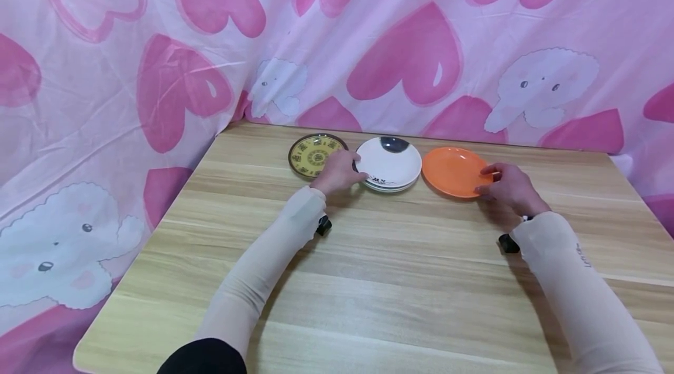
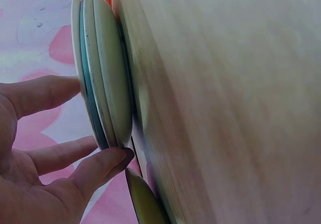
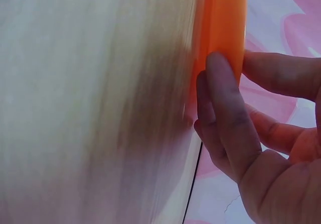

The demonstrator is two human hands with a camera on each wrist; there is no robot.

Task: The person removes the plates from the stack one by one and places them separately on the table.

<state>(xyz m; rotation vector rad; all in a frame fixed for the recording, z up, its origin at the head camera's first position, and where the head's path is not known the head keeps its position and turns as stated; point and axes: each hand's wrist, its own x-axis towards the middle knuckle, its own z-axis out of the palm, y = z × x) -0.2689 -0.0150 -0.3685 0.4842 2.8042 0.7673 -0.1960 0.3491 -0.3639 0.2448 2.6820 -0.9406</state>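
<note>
A stack of round plates [image 1: 388, 164] stands mid-row near the table's back, its top one white with a dark patch. My left hand [image 1: 338, 172] holds the stack's left rim; in the left wrist view a finger touches the upper edge and other fingertips lie along the lower side. Right of the stack lies an orange plate [image 1: 454, 172]. My right hand [image 1: 512, 188] pinches its right rim, thumb and fingers on opposite faces in the right wrist view. Partly behind my left hand, a yellow-green patterned plate [image 1: 310, 154] with a dark rim rests on the table.
The wooden table [image 1: 379, 280] spreads out below the row of plates toward me. A pink curtain [image 1: 316, 28] with hearts hangs behind it and along its left side. A small black device [image 1: 508, 243] sits at my right wrist, another at the left.
</note>
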